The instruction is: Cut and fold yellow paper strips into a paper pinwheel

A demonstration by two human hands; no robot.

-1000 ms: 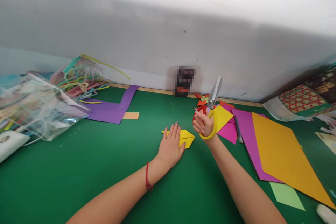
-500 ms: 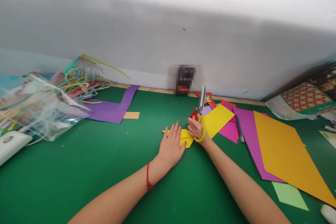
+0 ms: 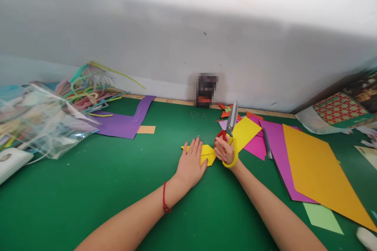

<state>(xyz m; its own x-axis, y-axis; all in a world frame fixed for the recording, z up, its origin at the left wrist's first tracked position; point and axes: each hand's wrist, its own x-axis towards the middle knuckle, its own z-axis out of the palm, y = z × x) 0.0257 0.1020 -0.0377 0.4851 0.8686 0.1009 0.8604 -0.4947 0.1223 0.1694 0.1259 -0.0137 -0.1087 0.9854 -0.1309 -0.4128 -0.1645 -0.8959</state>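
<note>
My left hand (image 3: 191, 164) lies flat with its fingers stretched out, pressing a folded piece of yellow paper (image 3: 209, 155) onto the green table (image 3: 141, 188). Part of that paper is hidden under my palm. Just to the right, my right hand (image 3: 224, 150) is closed around a pair of scissors (image 3: 232, 119) with red and yellow handles. Their blades point up and away from me. Behind the scissors, a yellow paper sheet (image 3: 246, 131) rests on pink and magenta pieces.
On the left are a purple paper strip (image 3: 119, 125), a clear plastic bag (image 3: 55, 125), colourful pipe cleaners (image 3: 91, 90) and a white device (image 3: 13, 164). A grey pen (image 3: 268, 143), orange-yellow sheet (image 3: 325, 172) and light green paper (image 3: 322, 217) lie right. A wall stands behind.
My right hand with the scissors has shifted slightly right, away from the folded yellow paper, uncovering its right end. My left hand stays on the paper.
</note>
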